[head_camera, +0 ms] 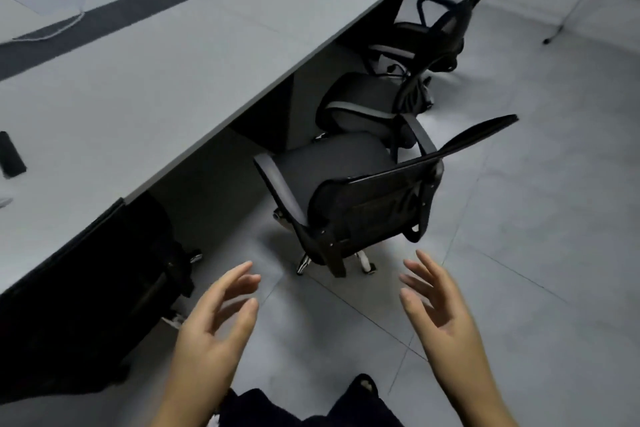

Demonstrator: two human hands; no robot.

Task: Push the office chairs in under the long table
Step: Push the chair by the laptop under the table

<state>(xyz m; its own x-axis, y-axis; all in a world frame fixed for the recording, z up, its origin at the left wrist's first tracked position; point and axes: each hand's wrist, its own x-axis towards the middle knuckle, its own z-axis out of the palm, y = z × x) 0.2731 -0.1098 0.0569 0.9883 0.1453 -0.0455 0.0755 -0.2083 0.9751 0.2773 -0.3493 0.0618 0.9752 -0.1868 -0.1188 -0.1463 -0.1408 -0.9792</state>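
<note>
Reaching our left hand (214, 319) and right hand (438, 308), grips spread, empty, toward nearest office chair (349, 198), seemingly partly under worktop (166, 80).

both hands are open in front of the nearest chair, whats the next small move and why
Probably reach both hands forward onto the top edge of the nearest chair's backrest. The left hand and right hand are open, empty and short of it, and its seat sits out on the floor clear of the long table, so it needs gripping before pushing in.
</note>
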